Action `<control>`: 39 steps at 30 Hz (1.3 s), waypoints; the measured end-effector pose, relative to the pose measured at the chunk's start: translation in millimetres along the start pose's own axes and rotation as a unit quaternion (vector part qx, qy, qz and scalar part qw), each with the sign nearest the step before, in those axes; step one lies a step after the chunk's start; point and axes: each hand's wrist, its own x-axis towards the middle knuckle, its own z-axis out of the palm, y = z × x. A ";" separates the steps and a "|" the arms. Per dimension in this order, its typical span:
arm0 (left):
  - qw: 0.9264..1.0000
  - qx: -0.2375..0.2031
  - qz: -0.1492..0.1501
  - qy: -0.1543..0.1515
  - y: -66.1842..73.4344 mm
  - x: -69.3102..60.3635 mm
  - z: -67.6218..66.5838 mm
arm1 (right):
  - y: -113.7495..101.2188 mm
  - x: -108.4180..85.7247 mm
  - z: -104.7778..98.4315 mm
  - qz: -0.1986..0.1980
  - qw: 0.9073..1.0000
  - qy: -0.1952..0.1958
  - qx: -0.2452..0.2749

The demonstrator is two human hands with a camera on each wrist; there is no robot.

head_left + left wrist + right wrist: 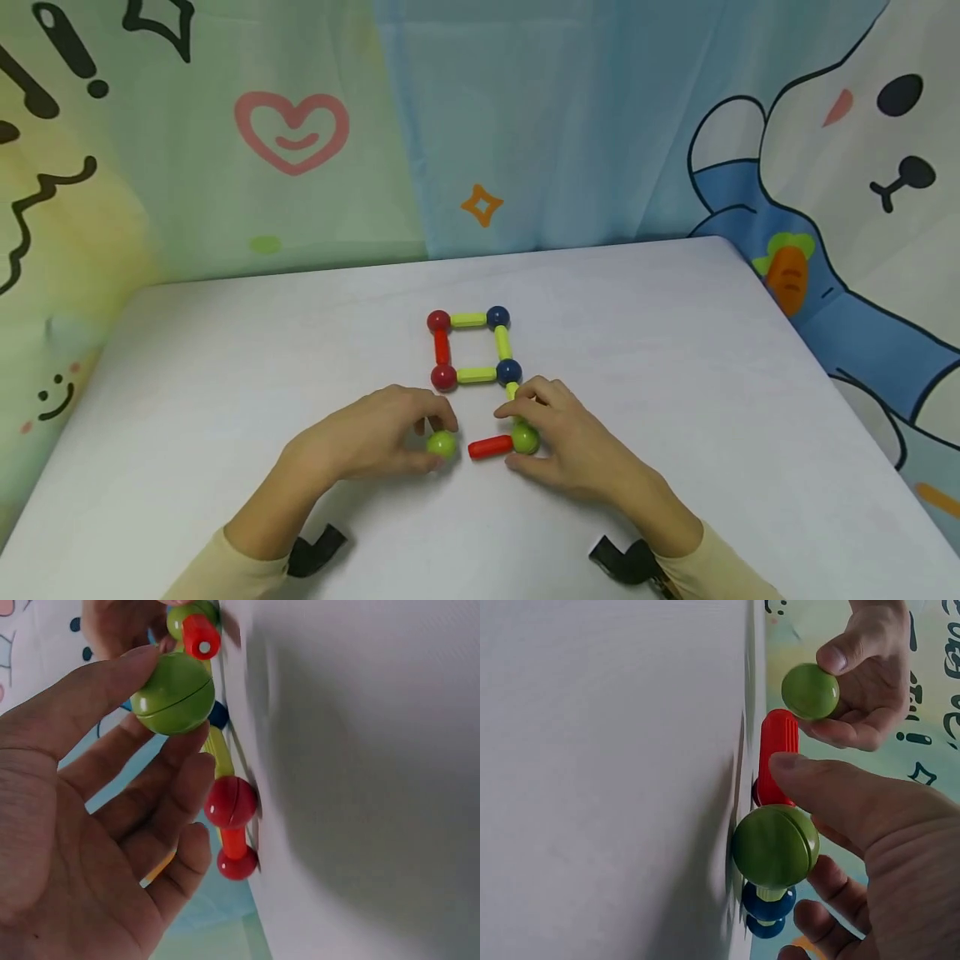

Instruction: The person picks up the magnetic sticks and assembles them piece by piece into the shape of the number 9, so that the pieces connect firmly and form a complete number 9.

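Observation:
My left hand point(375, 433) pinches a loose green ball point(442, 444) between thumb and fingertips, just left of a red rod point(491, 447). The red rod's other end joins a second green ball point(525, 437). My right hand point(577, 442) holds the red rod near that ball, its thumb point(810, 776) against the rod. From this ball a yellow-green rod, partly hidden by the right fingers, runs up to a blue ball point(508, 372). That ball is a corner of a square of rods and balls lying on the table.
Red balls point(443, 377) joined by a red rod point(442, 347) form the square's left side. Yellow-green rods point(476, 375) and another blue ball point(498, 317) complete it. The white table point(675, 350) meets a printed curtain point(562, 125) behind. Black straps point(318, 550) show at the wrists.

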 end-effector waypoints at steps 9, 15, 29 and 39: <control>0.999 0.013 -0.023 -0.025 3.9 8.9 7.0 | 4.1 -1.0 -2.7 0.025 0.998 -0.050 0.023; 0.999 0.016 -0.020 -0.031 5.5 11.9 12.0 | 5.5 -2.2 -2.6 0.033 0.997 -0.061 0.036; 0.999 0.011 -0.025 -0.028 7.2 13.9 16.7 | 7.2 -3.4 -2.5 0.024 0.997 -0.057 0.054; 0.999 -0.010 -0.033 -0.018 1.6 8.4 18.0 | 8.3 -0.1 -2.5 0.015 0.996 -0.060 0.061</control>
